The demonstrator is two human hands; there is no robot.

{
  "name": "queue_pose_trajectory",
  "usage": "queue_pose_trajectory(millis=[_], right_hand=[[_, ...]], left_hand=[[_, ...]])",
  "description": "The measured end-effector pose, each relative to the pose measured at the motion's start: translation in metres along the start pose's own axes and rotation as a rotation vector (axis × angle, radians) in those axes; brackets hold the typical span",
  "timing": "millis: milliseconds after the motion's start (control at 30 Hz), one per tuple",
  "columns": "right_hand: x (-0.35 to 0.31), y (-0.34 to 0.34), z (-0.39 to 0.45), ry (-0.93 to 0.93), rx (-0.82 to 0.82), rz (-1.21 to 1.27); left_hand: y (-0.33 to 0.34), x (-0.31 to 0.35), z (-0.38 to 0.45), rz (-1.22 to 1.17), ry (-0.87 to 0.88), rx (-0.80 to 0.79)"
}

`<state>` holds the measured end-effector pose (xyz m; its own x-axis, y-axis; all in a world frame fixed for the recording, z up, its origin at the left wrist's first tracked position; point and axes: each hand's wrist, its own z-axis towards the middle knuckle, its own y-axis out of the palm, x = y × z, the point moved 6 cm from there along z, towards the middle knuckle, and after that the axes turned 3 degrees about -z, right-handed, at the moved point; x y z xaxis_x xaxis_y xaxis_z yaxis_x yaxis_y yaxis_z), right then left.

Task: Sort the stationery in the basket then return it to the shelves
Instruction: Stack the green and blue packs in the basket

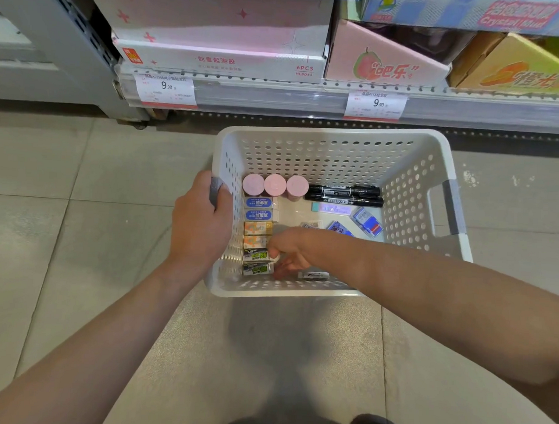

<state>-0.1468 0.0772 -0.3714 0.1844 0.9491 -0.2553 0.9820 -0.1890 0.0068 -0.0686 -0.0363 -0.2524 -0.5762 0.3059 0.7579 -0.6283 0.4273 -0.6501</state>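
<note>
Gripping perforated plastic basket (334,156), right hand (291,252) pinching boxy eraser (256,254)

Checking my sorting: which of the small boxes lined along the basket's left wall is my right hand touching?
The right hand touches the upper green-and-black box, second from the near end.

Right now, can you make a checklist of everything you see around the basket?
Surface: grey tiled floor; the basket stands on it.
Job's things: white basket holds three pink tubs, two black markers and a row of erasers along its left wall.
Clutter: loose small packets at the basket's right.
Hands: left hand grips the basket's left handle; right hand pinches an eraser.
Cables: nothing seen.
Surroundings: shelf with boxes and price tags.
</note>
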Motion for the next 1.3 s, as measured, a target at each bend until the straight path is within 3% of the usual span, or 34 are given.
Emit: queue_pose_trajectory(millis=[67, 267, 367, 467, 533, 767, 833, 933, 1000, 1067, 1167, 1300], right_hand=[[0.003, 0.000, -0.003, 0.006, -0.020, 0.057], [0.009, -0.013, 0.007, -0.024, 0.037, -0.072], [0.004, -0.022, -0.001, -0.093, 0.051, -0.453], [-0.004, -0.029, -0.028, -0.235, 0.205, -1.029], [0.002, -0.032, -0.033, -0.255, 0.246, -1.259], [0.008, -0.022, -0.032, -0.505, 0.138, -1.488], [0.006, -0.028, -0.030, -0.514, 0.158, -1.393], [-0.004, -0.049, -0.028, -0.508, 0.203, -0.856], [-0.004, -0.057, -0.029, -0.435, 0.095, -0.375], [0.000, -0.057, -0.032, -0.355, -0.061, -0.058], [0.002, -0.056, -0.041, -0.333, -0.181, 0.091], [0.004, -0.055, -0.046, -0.355, -0.223, 0.101]], left_hand=[[0.000, 0.000, 0.000, 0.001, 0.001, -0.001], [0.001, 0.000, 0.000, 0.006, 0.006, -0.007], [0.001, 0.000, 0.000, 0.008, 0.005, -0.010], [0.001, -0.001, 0.001, 0.005, 0.003, -0.006], [0.001, -0.001, 0.001, -0.003, 0.006, -0.006], [0.000, -0.002, 0.001, 0.003, 0.001, 0.001], [0.001, -0.002, 0.001, -0.002, -0.001, -0.001], [0.001, -0.001, 0.001, 0.002, -0.002, 0.000], [0.000, 0.000, 0.001, 0.008, 0.003, 0.001], [0.000, -0.001, 0.001, 0.009, 0.001, -0.003], [0.000, -0.001, 0.001, 0.007, -0.003, -0.007], [0.001, 0.001, 0.000, 0.017, -0.005, -0.009]])
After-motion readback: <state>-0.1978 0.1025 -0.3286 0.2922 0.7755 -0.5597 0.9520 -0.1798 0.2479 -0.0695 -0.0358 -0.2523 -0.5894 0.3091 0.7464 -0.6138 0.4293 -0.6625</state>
